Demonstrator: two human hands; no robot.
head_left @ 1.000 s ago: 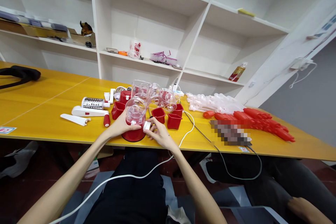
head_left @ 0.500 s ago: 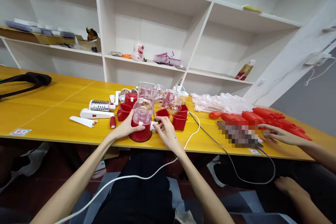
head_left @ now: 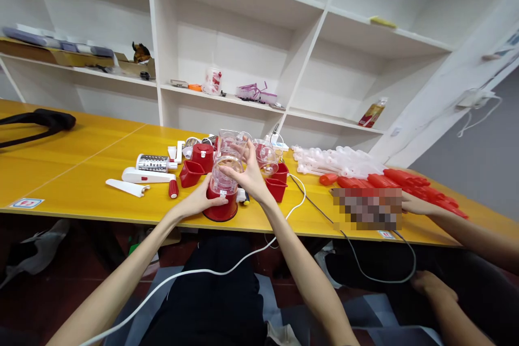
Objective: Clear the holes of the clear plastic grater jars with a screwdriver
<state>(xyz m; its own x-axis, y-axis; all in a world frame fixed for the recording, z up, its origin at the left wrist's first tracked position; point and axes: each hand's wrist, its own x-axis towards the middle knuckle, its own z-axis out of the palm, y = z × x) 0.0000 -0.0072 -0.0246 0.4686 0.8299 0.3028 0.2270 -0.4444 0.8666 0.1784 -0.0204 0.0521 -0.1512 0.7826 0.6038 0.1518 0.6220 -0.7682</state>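
A small appliance stands near the table's front edge, a red round base (head_left: 221, 212) with a clear plastic housing (head_left: 224, 179) on top. My left hand (head_left: 198, 201) grips the red base from the left. My right hand (head_left: 250, 174) is raised against the right side of the clear housing, fingers curled over its upper rim. A small white part (head_left: 242, 195) lies on the table just right of the base, under my right wrist.
Left of the appliance lie a metal grater drum (head_left: 152, 162), a white handle (head_left: 142, 175) and a red knob (head_left: 173, 188). Red cups (head_left: 190, 172) and clear housings (head_left: 266, 155) stand behind. White parts (head_left: 340, 159) and red parts (head_left: 409, 186) are piled at right, by a co-worker's hand (head_left: 413, 205). A white cable (head_left: 292, 208) hangs over the edge.
My right hand has lifted from the table beside the base, leaving the small white part there, and now rests on the clear housing's top. A co-worker's hand came in at right.
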